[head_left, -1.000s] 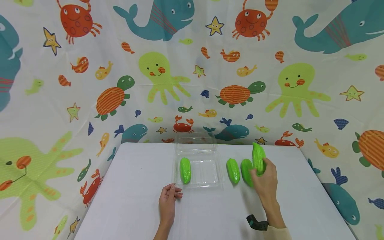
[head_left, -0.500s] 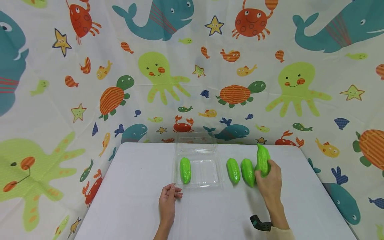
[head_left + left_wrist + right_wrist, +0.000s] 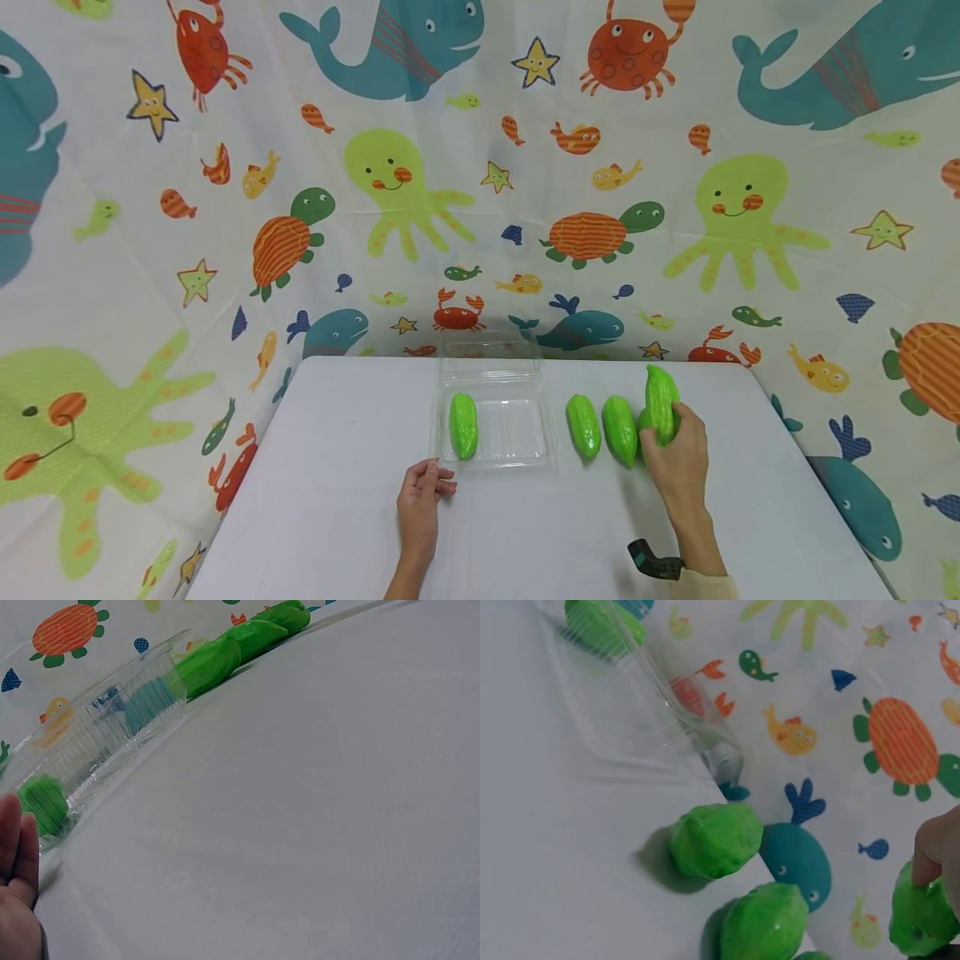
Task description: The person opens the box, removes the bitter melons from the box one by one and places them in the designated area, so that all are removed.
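Observation:
My right hand [image 3: 678, 454] grips a bright green bitter melon [image 3: 661, 404] with ribbed, tapering sides, holding it raised at the right of the table. Partly behind it, another bitter melon [image 3: 644, 423] shows only an edge. Two more, a left bitter melon [image 3: 582, 427] and a middle bitter melon [image 3: 619, 430], lie side by side to the left. A clear plastic clamshell box [image 3: 517, 462] stands with its lid raised at the back. Inside its left part lies one bitter melon [image 3: 463, 427]. My left hand [image 3: 420, 504] rests by the box's front left corner, fingers relaxed; contact with the box cannot be told.
The white table [image 3: 337, 475] ends at the back against a cloth [image 3: 450, 208] printed with sea animals. A black wrist device [image 3: 654, 562] sits at my right wrist. In the right wrist view, the clear box [image 3: 622, 712] stands left of the melons.
My right hand has moved right and slightly down with the held bitter melon, uncovering the middle one on the table. My left hand and the box have stayed in place.

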Demonstrator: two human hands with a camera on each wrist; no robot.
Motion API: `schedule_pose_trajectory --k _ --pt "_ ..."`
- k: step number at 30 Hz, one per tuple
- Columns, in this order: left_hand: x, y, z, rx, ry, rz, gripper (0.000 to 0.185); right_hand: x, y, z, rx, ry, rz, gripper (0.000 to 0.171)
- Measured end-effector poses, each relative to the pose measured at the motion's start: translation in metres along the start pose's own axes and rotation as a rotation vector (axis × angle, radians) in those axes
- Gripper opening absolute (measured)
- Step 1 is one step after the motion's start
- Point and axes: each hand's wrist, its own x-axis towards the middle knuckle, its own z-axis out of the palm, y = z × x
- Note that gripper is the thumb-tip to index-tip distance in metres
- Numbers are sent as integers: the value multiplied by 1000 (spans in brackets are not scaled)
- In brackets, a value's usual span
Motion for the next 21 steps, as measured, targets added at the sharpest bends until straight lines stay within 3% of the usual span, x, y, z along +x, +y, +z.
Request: schedule_pose_trajectory --k 21 --pt "1 -9 2 0 11 -13 35 -9 18 12 14 -54 27 52"
